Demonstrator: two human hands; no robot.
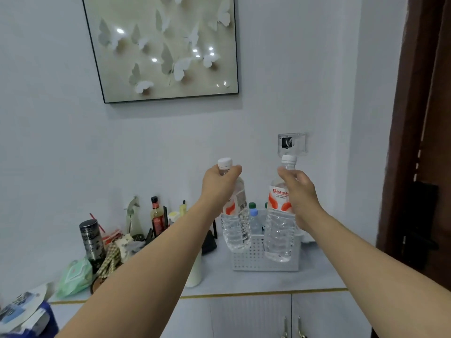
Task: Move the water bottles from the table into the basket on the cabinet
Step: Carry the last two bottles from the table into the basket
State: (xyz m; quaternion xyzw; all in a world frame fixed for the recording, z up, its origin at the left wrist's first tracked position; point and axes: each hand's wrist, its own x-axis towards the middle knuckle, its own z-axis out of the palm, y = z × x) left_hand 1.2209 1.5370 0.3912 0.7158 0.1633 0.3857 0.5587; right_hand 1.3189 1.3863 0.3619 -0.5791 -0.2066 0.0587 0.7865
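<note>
My left hand (pixel 220 185) grips a clear water bottle (pixel 236 230) with a white cap by its neck. It hangs upright in front of the left part of the white perforated basket (pixel 253 257). My right hand (pixel 296 193) holds a second water bottle (pixel 278 235) with a red and white label by its neck, in front of the basket's right part. The basket stands on the grey cabinet top (pixel 268 279) against the wall. Inside it stand small bottles, one with a blue cap (pixel 254 222) and others with green caps (pixel 252 205).
Left of the basket the cabinet top is crowded: a dark metal flask (pixel 91 242), a sauce bottle (pixel 157 215), a white cylinder (pixel 194 272), a green packet (pixel 73 276). A framed butterfly picture (pixel 166 45) hangs above. A brown door (pixel 424 142) stands at the right.
</note>
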